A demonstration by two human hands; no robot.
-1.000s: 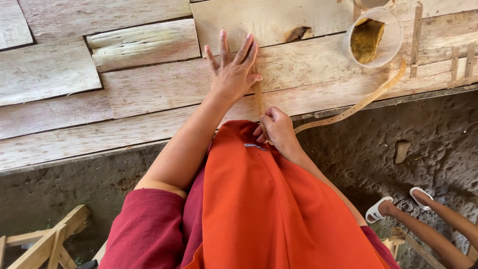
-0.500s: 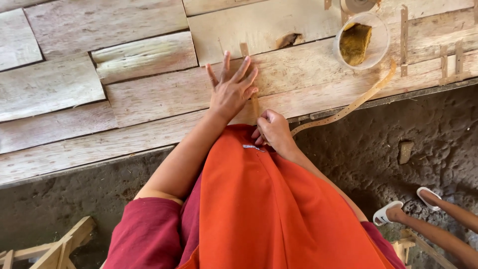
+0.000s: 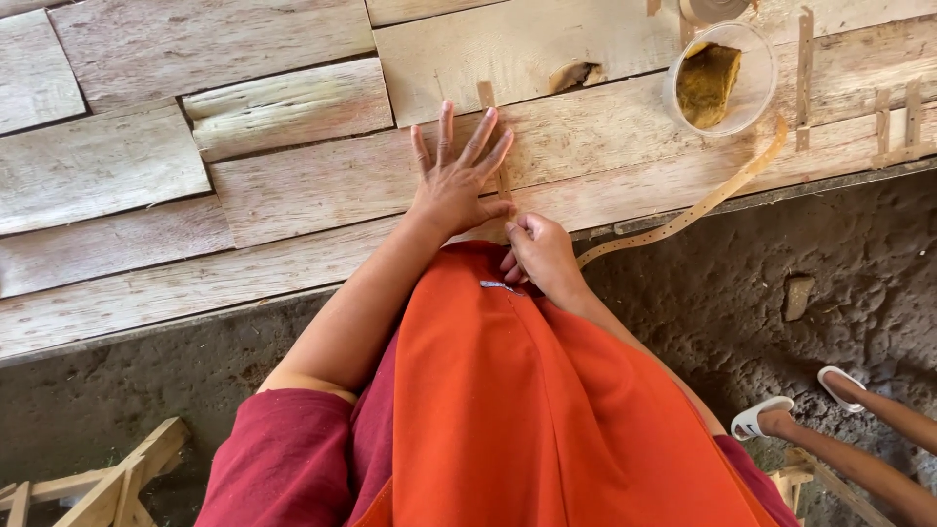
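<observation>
Left hand (image 3: 457, 181) flat on the tabletop (image 3: 293, 185), palm down, fingers spread wide, pressing on a thin wooden strip (image 3: 487, 96) that runs away from the body; strip's far end sticks out beyond the fingertips, the rest is under the palm. Right hand (image 3: 539, 256) at the tabletop's near edge, just beside the left wrist, fingers curled in tight, pinching the strip's near end. What's inside the pinch is hidden, can't tell the exact grip.

Tabletop is rough pale planks, uneven widths, gaps between.

Second strip: long, curved, with a row of small holes (image 3: 683, 213). It starts near the right hand and arcs up right along the edge toward a clear plastic cup (image 3: 756, 83). Cup stands upright at far right of the tabletop, brownish-yellow stuff inside. More short strips (image 3: 803, 68) lie right of the cup, some crossed.

Orange apron (image 3: 527, 410) over dark red clothing fills the lower frame. Bottom right: another person's feet in white sandals (image 3: 766, 418) on the dirt floor. Bottom left: part of a wooden frame (image 3: 107, 483).
</observation>
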